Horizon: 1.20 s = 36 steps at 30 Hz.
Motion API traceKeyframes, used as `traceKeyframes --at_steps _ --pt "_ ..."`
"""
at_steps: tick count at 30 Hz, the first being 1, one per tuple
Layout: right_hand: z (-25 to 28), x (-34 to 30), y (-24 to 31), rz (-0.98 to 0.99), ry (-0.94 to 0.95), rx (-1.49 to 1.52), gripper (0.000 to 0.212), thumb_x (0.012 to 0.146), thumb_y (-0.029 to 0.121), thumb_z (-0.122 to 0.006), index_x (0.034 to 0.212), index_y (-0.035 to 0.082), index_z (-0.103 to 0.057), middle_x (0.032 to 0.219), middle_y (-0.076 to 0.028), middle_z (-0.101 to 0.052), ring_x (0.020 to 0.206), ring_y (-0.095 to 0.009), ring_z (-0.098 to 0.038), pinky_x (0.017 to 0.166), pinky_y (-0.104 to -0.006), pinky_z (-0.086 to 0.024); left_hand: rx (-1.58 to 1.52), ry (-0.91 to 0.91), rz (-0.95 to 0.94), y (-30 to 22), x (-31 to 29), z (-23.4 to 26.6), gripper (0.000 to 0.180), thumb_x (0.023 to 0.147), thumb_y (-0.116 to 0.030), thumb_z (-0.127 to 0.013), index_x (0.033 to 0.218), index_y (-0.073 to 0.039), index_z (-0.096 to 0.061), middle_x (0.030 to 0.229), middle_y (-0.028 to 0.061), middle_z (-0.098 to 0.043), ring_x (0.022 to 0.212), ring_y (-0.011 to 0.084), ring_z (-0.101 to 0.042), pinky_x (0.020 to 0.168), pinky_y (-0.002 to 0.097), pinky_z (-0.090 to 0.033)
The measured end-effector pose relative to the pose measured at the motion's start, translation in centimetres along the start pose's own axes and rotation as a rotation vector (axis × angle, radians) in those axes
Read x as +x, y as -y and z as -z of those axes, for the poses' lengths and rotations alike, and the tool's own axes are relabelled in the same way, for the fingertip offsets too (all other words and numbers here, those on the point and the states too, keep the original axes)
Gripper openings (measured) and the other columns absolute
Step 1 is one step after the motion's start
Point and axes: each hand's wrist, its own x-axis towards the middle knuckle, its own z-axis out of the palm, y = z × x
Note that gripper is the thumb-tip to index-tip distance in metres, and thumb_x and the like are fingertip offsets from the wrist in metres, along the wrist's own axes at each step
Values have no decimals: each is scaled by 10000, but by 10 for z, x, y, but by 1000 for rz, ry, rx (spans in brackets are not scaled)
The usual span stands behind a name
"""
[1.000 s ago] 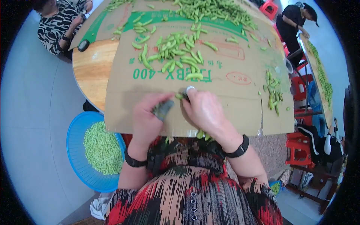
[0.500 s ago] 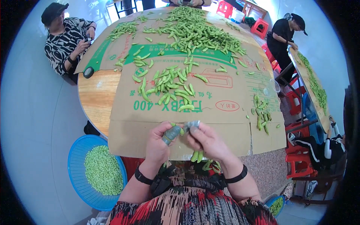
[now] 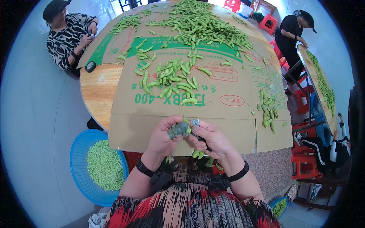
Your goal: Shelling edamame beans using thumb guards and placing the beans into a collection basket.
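My left hand [image 3: 160, 137] is closed on a green soybean pod [image 3: 188, 130] just above the near edge of the cardboard. Its thumb wears a grey-green wrapping [image 3: 177, 130]. Right up against the pod is my right hand [image 3: 215, 137], closed with a slim dark-handled tool [image 3: 200, 140] running under its fingers; the working end is hidden. A silvery cover [image 3: 195, 122] sits on one of its digits. Beyond the hands lies a loose group of pods [image 3: 171, 78] on the flattened cardboard [image 3: 152, 127]. A few more pods [image 3: 197, 154] show below my right hand.
A big heap of pods [image 3: 201, 22] covers the far side, and a smaller cluster [image 3: 269, 114] lies right. A blue basket [image 3: 76, 167] of shelled beans [image 3: 104, 165] stands low left. A tape roll [image 3: 90, 66] and clear cup [image 3: 281, 81] sit near the edges. Other people are nearby.
Both hands have come closer together, now touching around the pod. My right hand has turned, so the dark handle shows beneath its fingers. The view has shifted slightly.
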Motion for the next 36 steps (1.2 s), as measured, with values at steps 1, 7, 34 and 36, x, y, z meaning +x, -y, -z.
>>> traceKeyframes --at_steps 1,7,34,36 --pt "0 0 0 -26 -9 37 157 955 174 -427 953 79 -552 633 51 -461 469 -16 -325 419 -161 -255 -17 -7 26 -1 0 -2 177 796 -18 -642 965 -67 -616 857 -5 -593 671 28 -487 519 157 -325" --pt "5 7 -14 517 -273 -838 146 907 158 -514 856 51 -600 612 46 -492 509 -15 -379 452 -181 -300 396 -128 -175 10 2 -10 117 822 -42 -613 939 -48 -608 841 -2 -596 680 59 -518 585 181 -390" --pt "6 45 36 460 -652 -1774 200 820 198 -588 909 19 -589 693 -180 -609 646 -349 -600 572 -435 -472 293 -90 -45 -6 -12 5 243 787 82 -462 963 -13 -600 842 29 -579 652 71 -500 539 171 -369" --pt "9 52 34 444 -568 -1936 203 819 195 -583 910 14 -578 691 -190 -607 689 -379 -587 570 -474 -456 347 -79 20 -7 -14 3 233 784 75 -483 962 -8 -609 828 21 -585 652 64 -499 567 185 -393"
